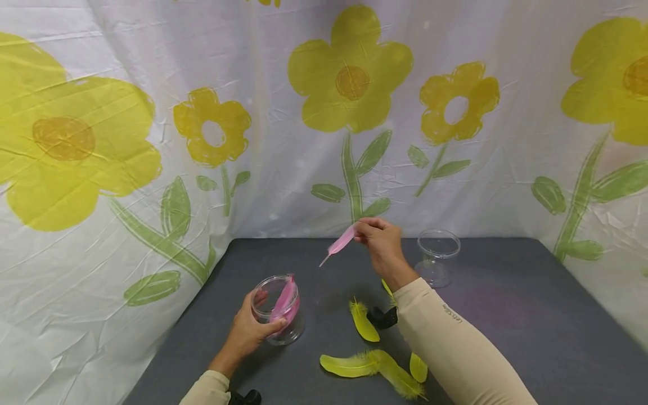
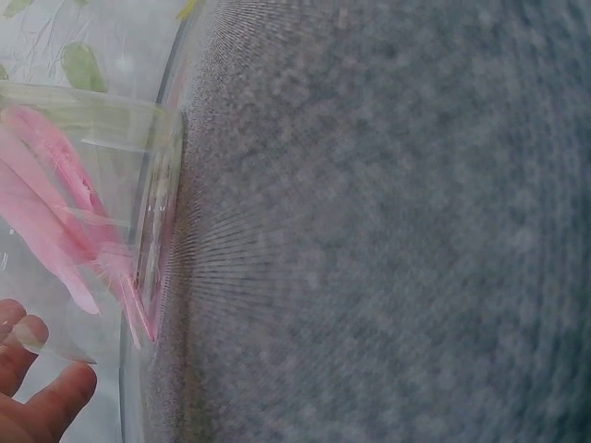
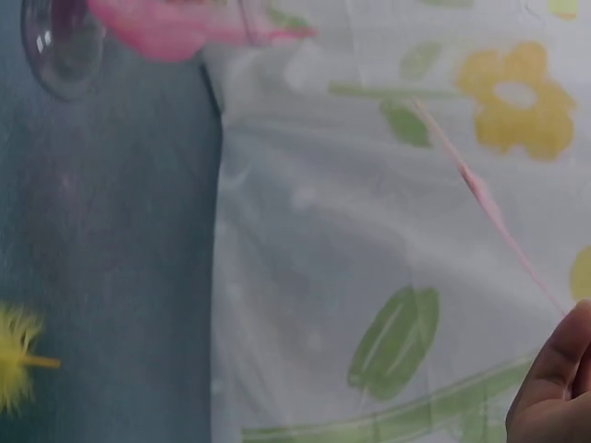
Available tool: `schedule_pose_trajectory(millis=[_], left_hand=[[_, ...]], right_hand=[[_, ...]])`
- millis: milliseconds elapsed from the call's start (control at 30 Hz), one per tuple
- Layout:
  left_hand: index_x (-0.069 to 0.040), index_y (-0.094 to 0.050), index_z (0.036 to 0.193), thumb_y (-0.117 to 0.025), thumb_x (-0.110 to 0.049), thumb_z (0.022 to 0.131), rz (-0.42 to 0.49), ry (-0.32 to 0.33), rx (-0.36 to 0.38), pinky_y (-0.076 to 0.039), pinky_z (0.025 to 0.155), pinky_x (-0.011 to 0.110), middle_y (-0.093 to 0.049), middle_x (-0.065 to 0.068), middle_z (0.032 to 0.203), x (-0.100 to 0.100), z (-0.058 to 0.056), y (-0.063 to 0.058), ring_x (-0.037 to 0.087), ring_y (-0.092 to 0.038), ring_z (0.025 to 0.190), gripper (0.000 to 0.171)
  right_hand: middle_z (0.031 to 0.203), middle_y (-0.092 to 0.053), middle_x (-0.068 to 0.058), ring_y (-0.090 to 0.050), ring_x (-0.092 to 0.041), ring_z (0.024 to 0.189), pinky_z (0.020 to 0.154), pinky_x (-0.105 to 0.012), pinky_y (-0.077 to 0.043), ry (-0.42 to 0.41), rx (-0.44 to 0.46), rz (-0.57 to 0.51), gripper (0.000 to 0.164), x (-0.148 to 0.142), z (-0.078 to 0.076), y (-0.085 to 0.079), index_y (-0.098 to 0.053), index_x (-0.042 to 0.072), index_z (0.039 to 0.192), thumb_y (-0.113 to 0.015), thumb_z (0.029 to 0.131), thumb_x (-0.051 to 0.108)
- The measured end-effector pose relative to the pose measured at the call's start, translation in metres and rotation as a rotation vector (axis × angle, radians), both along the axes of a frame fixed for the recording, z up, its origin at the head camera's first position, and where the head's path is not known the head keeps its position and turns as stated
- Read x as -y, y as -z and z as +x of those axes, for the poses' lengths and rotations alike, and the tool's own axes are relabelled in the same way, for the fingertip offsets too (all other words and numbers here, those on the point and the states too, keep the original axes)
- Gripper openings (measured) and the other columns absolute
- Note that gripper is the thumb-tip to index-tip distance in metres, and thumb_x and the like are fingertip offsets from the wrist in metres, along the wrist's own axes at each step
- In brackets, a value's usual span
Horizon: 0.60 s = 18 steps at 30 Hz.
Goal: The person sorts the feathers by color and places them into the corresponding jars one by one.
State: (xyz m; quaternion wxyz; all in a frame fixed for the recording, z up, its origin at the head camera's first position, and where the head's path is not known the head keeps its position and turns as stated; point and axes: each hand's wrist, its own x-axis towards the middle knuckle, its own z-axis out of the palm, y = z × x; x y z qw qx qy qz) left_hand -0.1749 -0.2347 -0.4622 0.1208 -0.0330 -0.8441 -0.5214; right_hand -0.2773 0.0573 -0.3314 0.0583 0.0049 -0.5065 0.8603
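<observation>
My left hand [image 1: 249, 325] grips a clear plastic cup [image 1: 287, 337] around its side, at the left of the table. Pink feathers [image 1: 286, 301] stand inside that cup; the left wrist view shows several pink feathers [image 2: 65, 194] through its wall. Above the table's far middle, my right hand [image 1: 379, 242] pinches a single light pink feather [image 1: 342, 240] by its soft end. Its bare quill points down and left toward the cup, apart from it. In the right wrist view the held feather [image 3: 485, 198] appears edge-on beside the fingertips.
Several yellow feathers [image 1: 349, 364] lie on the dark grey table [image 1: 314, 315] below and left of my right forearm, which partly covers them. A second clear cup [image 1: 439, 247] stands at the back right. Behind the table hangs a white flowered curtain [image 1: 283, 185].
</observation>
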Motion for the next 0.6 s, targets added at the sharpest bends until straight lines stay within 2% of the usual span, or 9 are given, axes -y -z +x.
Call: schedule_pose_trajectory(millis=[233, 467, 600], left_hand=[[0.005, -0.032, 0.141, -0.09, -0.02, 0.068, -0.009, -0.003, -0.005, -0.032, 0.104, 0.053, -0.046, 0.023, 0.139, 0.001, 0.0, 0.0, 0.036, -0.042, 0.129, 0.096], [0.005, -0.032, 0.141, -0.089, -0.021, 0.069, -0.006, 0.0, -0.002, -0.032, 0.104, 0.053, -0.046, 0.022, 0.139, 0.001, 0.0, 0.0, 0.036, -0.041, 0.13, 0.096], [0.005, -0.032, 0.141, -0.089, -0.021, 0.068, -0.004, 0.0, -0.006, -0.031, 0.105, 0.053, -0.046, 0.023, 0.139, 0.0, 0.0, 0.0, 0.036, -0.041, 0.13, 0.096]], right_hand=[[0.075, -0.062, -0.011, -0.062, -0.016, 0.063, 0.06, -0.025, -0.054, -0.002, -0.015, -0.029, 0.015, 0.021, 0.009, -0.004, -0.064, -0.012, 0.096, -0.067, 0.082, -0.012], [0.076, -0.062, -0.012, -0.062, -0.017, 0.063, 0.061, -0.026, -0.055, -0.019, -0.027, -0.028, 0.007, 0.046, 0.02, 0.002, -0.068, -0.004, 0.085, -0.07, 0.081, -0.01], [0.077, -0.062, -0.012, -0.063, -0.017, 0.062, 0.062, -0.026, -0.055, -0.037, -0.039, -0.012, 0.006, 0.061, 0.027, 0.008, -0.068, -0.005, 0.085, -0.07, 0.081, -0.009]])
